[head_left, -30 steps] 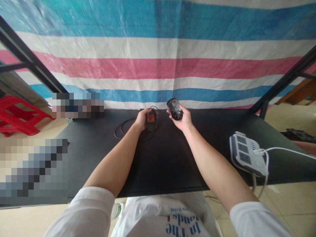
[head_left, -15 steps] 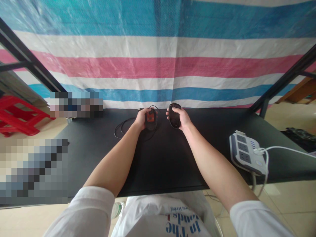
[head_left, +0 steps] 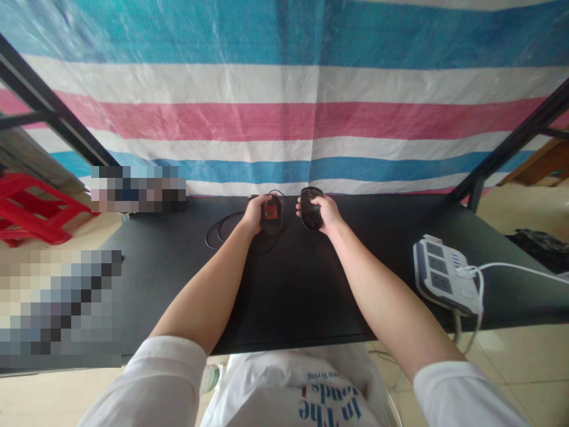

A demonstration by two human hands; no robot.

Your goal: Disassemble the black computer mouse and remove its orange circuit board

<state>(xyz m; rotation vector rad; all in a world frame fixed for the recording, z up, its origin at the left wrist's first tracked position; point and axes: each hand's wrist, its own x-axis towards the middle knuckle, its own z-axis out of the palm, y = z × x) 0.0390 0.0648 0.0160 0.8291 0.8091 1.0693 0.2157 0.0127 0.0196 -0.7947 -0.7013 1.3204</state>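
Evidently gripping mouse (head_left: 272,224) in left hand (head_left: 255,213), cover (head_left: 312,217) in right hand (head_left: 329,212); likely light, stiff, slick: best held by side edges.

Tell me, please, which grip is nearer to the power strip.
Right: the right grip is left of the power strip and farther back; the left grip is even farther left.
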